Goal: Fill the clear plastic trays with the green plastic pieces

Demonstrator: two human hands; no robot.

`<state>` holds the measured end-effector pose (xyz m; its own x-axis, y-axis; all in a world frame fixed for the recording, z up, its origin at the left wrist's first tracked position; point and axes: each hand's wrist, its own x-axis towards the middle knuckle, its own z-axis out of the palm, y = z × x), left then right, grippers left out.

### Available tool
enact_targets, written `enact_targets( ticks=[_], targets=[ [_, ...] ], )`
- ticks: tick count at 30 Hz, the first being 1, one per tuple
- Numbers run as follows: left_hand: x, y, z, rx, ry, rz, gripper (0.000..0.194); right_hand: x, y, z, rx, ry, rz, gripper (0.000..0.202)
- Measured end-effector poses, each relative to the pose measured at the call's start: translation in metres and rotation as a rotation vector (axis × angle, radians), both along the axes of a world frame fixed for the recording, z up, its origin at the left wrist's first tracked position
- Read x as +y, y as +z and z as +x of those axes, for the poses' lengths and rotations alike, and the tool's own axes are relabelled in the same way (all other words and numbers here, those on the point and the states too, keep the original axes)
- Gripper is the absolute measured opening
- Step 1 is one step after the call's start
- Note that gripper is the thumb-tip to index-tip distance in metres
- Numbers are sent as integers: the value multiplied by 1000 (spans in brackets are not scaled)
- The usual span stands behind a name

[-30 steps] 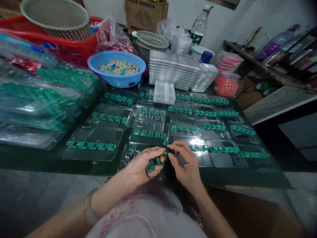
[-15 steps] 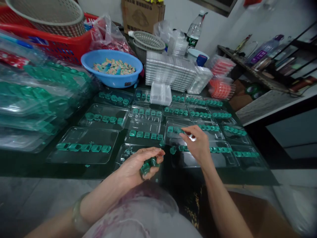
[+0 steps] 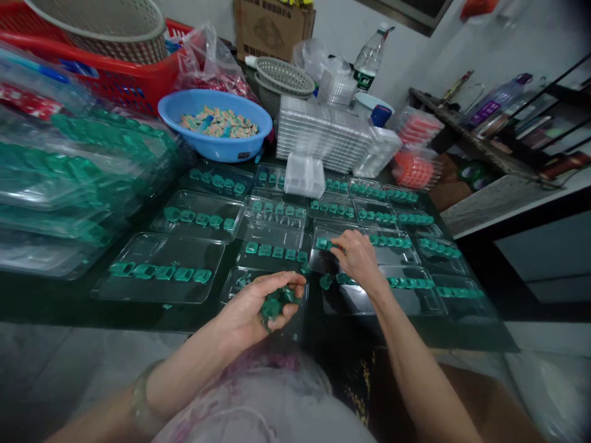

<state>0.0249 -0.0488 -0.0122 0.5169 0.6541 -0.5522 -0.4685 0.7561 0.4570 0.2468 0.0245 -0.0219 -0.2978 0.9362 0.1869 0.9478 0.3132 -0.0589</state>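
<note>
My left hand point(image 3: 265, 304) is cupped, palm up, around several green translucent pieces point(image 3: 272, 307). Over a clear plastic tray point(image 3: 318, 264) at the middle right, my right hand point(image 3: 354, 255) pinches at a green translucent piece point(image 3: 330, 245) in the tray's row; the fingers partly hide it. Beside that piece, another green piece point(image 3: 321, 243) sits at the row's left end. Closer to me, a loose green piece point(image 3: 325, 282) lies by the left edge of a clear tray point(image 3: 369, 304) whose row is partly behind my right wrist.
More clear trays point(image 3: 138, 295) with green rows cover the dark table. Stacked filled trays point(image 3: 41, 246) rise at the left. Behind stand a blue basin point(image 3: 217, 147), a red basket point(image 3: 124, 80), stacked clear packs point(image 3: 318, 132) and a white translucent box point(image 3: 305, 177).
My right hand has shifted slightly left and lower over the row, its fingers closer to the tray. My left hand stays cupped around the green pieces. The view has turned slightly.
</note>
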Motion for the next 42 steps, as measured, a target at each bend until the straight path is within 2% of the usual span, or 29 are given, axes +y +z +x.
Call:
enact_targets(
  ticks=[4,7,9,12,16,22,27,32,37,42],
  targets=[
    [4,1,0,-141,35,-1,21,-6,6,-3,-36,-2,4,22],
    [6,2,-1,-148,68,31,23,-24,15,-9,195,-14,90,36],
    [5,2,0,-114,80,68,24,-42,22,-17,427,74,75,34],
    [3,3,3,-61,71,104,20,-68,31,-34,637,263,-95,28],
    [2,5,9,2,27,77,14,-82,35,-45,627,330,-183,31],
    [-1,9,14,138,-41,45,28,-80,38,-42,507,391,-276,30],
    [-5,6,17,165,-43,50,30,-80,32,-44,554,342,-312,22],
    [-4,8,16,107,-84,69,31,-77,23,-38,905,197,-423,19],
    [-6,9,15,207,-72,278,21,-77,10,-36,1319,-62,-508,17],
    [-9,1,17,372,-18,417,21,-82,2,-48,1471,-112,-527,15]
  ],
)
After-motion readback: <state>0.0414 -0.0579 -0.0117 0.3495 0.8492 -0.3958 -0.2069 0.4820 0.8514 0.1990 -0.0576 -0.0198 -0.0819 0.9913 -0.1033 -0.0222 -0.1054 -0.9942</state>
